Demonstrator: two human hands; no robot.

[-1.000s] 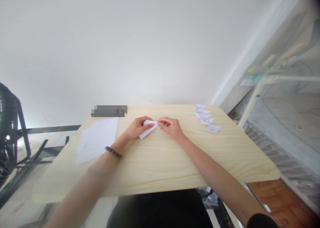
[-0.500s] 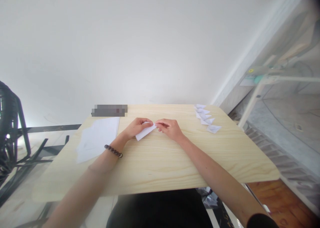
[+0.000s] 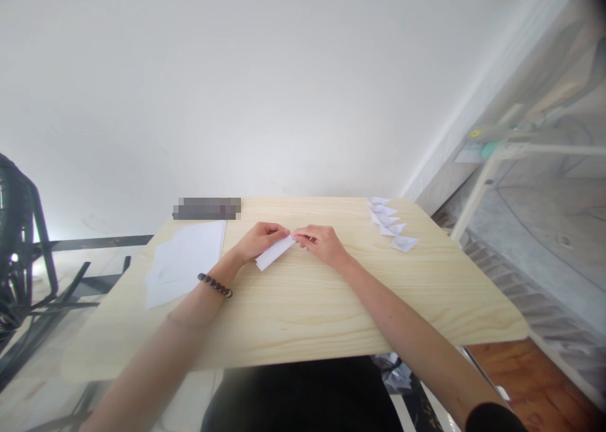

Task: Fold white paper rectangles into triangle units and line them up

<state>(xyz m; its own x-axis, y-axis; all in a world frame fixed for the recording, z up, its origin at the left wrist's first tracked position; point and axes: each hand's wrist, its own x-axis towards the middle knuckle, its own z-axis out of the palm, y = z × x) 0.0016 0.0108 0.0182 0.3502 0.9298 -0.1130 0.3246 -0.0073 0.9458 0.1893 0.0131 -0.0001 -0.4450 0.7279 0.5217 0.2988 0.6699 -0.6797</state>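
Note:
A narrow folded sheet of white paper [image 3: 275, 253] slants across the middle of the table between my hands. My left hand [image 3: 262, 238] grips its upper left edge, with thumb and fingers closed near the far tip. At that same tip, my right hand [image 3: 319, 240] pinches the paper between thumb and fingertips. The fingertips of both hands almost meet there and partly cover the tip. The paper's lower end sticks out free toward me, and its layers sit slightly apart.
White paper sheets [image 3: 187, 255] lie in a loose stack at the table's left. Behind them is a blurred-out dark item [image 3: 207, 209]. Several folded paper pieces [image 3: 404, 244] form a row at the back right. The wooden table [image 3: 303, 318] meets a white wall.
The folded paper has turned slightly between my hands, and its lower end now shows a second layer edge. Both hands stay almost in place.

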